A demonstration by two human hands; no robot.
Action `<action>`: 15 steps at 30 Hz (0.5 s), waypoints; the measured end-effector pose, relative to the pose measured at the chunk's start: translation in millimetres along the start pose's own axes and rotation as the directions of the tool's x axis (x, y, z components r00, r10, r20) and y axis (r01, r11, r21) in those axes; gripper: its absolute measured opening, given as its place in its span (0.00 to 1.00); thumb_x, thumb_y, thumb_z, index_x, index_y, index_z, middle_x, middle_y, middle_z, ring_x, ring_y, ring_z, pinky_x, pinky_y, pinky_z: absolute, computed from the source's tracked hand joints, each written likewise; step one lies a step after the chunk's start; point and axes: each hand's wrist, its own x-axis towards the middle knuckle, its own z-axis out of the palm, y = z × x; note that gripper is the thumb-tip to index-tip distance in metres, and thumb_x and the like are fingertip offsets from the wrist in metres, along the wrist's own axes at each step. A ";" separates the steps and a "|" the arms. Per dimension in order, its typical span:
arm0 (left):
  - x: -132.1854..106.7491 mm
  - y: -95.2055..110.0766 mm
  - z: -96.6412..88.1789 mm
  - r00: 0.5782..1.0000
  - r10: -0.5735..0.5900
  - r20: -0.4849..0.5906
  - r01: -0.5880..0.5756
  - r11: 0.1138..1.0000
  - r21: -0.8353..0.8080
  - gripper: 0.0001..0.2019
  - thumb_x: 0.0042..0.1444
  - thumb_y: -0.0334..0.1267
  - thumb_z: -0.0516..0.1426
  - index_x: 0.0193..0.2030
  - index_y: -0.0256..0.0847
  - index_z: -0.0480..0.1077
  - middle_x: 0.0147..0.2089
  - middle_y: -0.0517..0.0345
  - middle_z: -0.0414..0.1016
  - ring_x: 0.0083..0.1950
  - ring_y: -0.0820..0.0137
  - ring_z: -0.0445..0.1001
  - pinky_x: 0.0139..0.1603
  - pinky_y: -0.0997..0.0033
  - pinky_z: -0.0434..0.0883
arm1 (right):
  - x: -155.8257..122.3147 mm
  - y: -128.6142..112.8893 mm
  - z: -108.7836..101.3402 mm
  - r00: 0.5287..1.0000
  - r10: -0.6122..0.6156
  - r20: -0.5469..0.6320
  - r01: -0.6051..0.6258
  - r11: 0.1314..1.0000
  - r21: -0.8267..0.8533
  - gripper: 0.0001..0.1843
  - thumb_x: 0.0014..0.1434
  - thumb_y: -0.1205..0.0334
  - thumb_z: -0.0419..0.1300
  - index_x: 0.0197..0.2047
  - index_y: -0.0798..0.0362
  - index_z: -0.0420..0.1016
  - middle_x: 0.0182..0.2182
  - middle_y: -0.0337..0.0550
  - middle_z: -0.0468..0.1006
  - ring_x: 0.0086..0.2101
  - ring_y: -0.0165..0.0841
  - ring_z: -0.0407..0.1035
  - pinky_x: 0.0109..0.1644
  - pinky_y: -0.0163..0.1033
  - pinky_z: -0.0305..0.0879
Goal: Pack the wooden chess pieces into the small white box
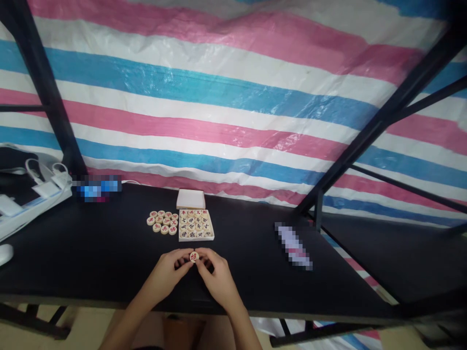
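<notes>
Both hands meet over the black table (91, 257) near its front edge. My left hand (170, 271) and my right hand (215, 274) pinch one round wooden chess piece (194, 256) with a red character between their fingertips. Just beyond them sits a shallow white box (196, 225) filled with several round pieces in rows. Its lid (190, 199) lies behind it. To the left of the box, a loose cluster of pieces (162, 221) with red characters rests on the table.
A white power strip with plugs and cables (36, 192) lies at the far left, a white rounded object (5, 253) below it. Black metal frame bars (365, 141) rise at the right and left. A striped tarp (233, 97) hangs behind.
</notes>
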 end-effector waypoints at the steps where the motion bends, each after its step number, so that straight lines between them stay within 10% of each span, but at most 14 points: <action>1: 0.0 -0.6 0.1 1.000 0.006 -0.006 -0.006 1.000 0.005 0.14 0.54 0.37 0.54 0.47 0.42 0.74 0.37 0.57 0.79 0.33 0.68 0.73 0.36 0.72 0.70 | 0.1 -0.1 0.0 1.000 -0.001 0.003 0.001 1.000 0.001 0.10 0.60 0.62 0.54 0.44 0.50 0.73 0.37 0.41 0.78 0.34 0.31 0.71 0.37 0.34 0.65; 15: 1.9 0.7 0.3 0.999 -0.032 -0.023 0.032 0.999 -0.011 0.12 0.53 0.37 0.53 0.42 0.41 0.74 0.36 0.57 0.78 0.33 0.69 0.72 0.34 0.73 0.69 | 1.8 4.2 1.7 0.999 0.021 -0.031 -0.022 0.999 -0.039 0.09 0.57 0.65 0.57 0.41 0.51 0.74 0.33 0.40 0.75 0.33 0.31 0.69 0.36 0.33 0.64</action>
